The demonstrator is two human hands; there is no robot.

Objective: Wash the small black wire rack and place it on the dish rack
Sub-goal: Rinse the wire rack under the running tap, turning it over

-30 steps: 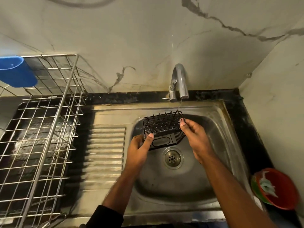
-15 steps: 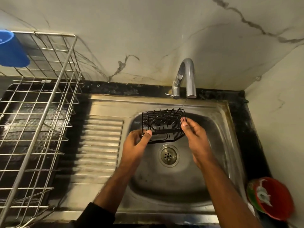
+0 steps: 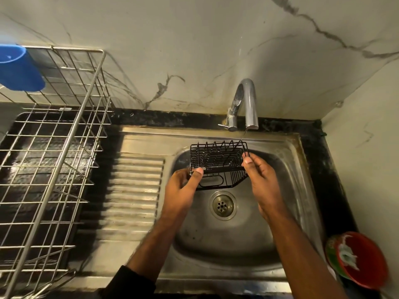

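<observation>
A small black wire rack (image 3: 218, 162) is held over the steel sink (image 3: 287, 190), just under the tap's spout. My left hand (image 3: 183, 190) pinches its near left corner between thumb and fingers. My right hand (image 3: 259, 180) grips its right edge. A thin stream of water runs from the chrome tap (image 3: 246, 104) onto the rack's far right corner. The large silver wire dish rack (image 3: 49, 160) stands on the counter to the left.
A blue plastic cup (image 3: 19, 70) hangs at the dish rack's far left corner. The ribbed steel drainboard (image 3: 136, 190) lies between sink and dish rack. A red bowl (image 3: 362, 257) with a scrubber sits at the right front. The drain (image 3: 222, 205) lies below the rack.
The small rack has tilted a little, so its open top faces me more. Both hands keep their hold under the tap; the view has shifted slightly.
</observation>
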